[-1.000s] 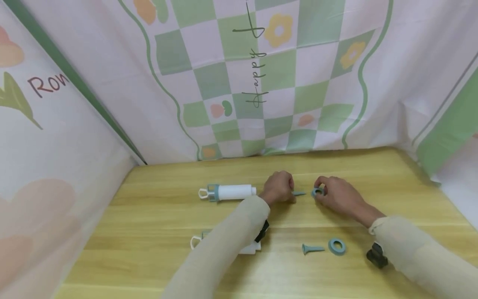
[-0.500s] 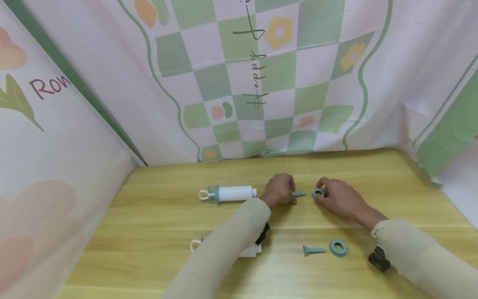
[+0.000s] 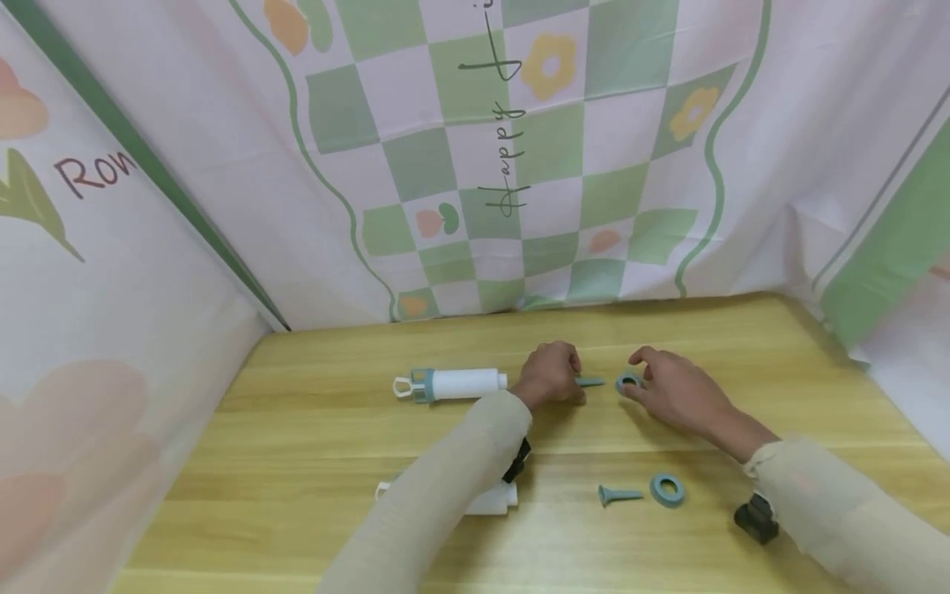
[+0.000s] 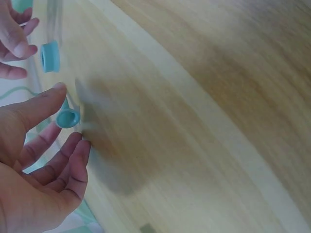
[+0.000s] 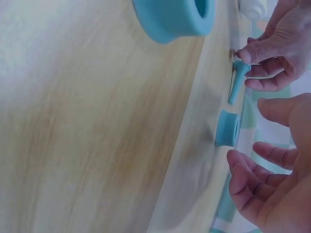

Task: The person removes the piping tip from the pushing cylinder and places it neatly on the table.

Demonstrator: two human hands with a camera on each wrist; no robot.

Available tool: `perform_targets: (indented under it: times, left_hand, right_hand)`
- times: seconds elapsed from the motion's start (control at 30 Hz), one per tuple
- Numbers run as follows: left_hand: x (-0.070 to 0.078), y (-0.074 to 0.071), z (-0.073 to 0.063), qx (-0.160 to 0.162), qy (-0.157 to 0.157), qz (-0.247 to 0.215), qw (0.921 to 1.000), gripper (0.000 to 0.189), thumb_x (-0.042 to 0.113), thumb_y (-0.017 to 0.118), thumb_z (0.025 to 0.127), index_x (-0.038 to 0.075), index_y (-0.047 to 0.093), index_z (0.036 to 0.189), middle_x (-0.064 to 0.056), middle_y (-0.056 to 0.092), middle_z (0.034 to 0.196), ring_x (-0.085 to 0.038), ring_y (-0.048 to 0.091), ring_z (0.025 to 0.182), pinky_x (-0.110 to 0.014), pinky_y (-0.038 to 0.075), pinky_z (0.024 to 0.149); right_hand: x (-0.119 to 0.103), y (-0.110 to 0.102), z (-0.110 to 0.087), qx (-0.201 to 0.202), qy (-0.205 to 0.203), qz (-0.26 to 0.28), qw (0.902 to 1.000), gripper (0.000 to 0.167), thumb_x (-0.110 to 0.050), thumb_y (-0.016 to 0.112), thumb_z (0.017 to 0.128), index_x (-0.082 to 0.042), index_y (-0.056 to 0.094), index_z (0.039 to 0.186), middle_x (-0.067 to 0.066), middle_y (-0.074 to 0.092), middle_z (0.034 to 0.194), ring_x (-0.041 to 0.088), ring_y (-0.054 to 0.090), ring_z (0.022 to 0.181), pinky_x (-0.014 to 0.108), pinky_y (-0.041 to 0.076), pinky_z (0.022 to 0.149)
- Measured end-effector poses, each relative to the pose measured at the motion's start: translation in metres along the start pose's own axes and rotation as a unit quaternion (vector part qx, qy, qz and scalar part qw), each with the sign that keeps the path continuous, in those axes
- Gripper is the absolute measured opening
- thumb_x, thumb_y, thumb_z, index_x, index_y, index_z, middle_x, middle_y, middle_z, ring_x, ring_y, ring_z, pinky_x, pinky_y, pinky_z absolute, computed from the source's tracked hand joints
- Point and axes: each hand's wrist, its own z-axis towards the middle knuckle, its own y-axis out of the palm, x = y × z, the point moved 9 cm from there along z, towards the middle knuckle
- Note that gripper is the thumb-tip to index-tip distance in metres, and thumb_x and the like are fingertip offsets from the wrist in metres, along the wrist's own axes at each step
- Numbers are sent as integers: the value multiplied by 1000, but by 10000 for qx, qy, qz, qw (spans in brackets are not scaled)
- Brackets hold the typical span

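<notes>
A teal funnel-shaped piece [image 4: 68,118] lies on the table by my left hand [image 3: 551,373]. That hand's thumb and fingers stand apart around its wide end; whether a fingertip touches it I cannot tell. In the head view the hand hides the wide end, and the narrow stem [image 3: 590,382] points right. Just beyond the stem, a teal ring [image 5: 227,128] rests on the table. My right hand [image 3: 679,392] is beside this ring, thumb and fingers spread, with a gap to it in the right wrist view.
Nearer me lie a second teal funnel-shaped piece [image 3: 619,495] and a second teal ring [image 3: 667,490]. To the left is a white cylinder [image 3: 466,384] with a teal collar and white loop. A similar white cylinder [image 3: 493,499] is partly under my left forearm. A patterned curtain [image 3: 519,247] borders the table.
My right thumb and fingers have spread away from the ring, which now lies free of them. My left hand stays almost in place by the funnel-shaped piece.
</notes>
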Motion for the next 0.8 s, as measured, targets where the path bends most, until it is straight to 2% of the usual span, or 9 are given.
perform_targets:
  times: [0.17,0.3,0.43,0.6,0.8]
  left_hand:
    - [-2,-7,-2,38,-9,-134,9999,36,17,93,72,12,68,97,5,63,91,-12,57,79,-24,49,69]
    - [0,-21,-4,183,62,-233,9995,39,20,91,74,10,69,105,2,66,97,-13,59,79,-25,49,70]
    - [2,-36,-7,280,218,-226,9991,43,25,89,77,9,69,111,1,67,102,-13,59,82,-25,49,71]
    - [1,-51,-17,340,400,2,9986,44,30,87,79,9,69,113,0,68,109,-13,59,87,-25,49,72]
    - [-6,-70,-38,374,657,503,9959,41,37,83,83,12,69,112,1,69,113,-13,61,91,-27,50,75]
  right_hand:
    - [0,-3,-6,11,93,70,9999,56,-36,67,96,8,54,128,26,64,106,38,64,90,51,53,69]
    - [2,-11,-10,77,173,54,9998,56,-37,65,97,7,53,130,29,62,110,42,62,93,53,52,69]
    - [0,-20,-14,234,173,-89,9995,56,-36,64,97,7,53,131,32,59,114,46,59,99,58,50,74]
    - [-7,-29,-22,446,28,-239,9987,55,-36,63,99,8,54,130,35,56,117,49,57,102,61,48,78]
    - [-19,-40,-38,852,-244,-463,9950,54,-37,61,100,9,56,128,36,54,122,53,51,109,66,43,86]
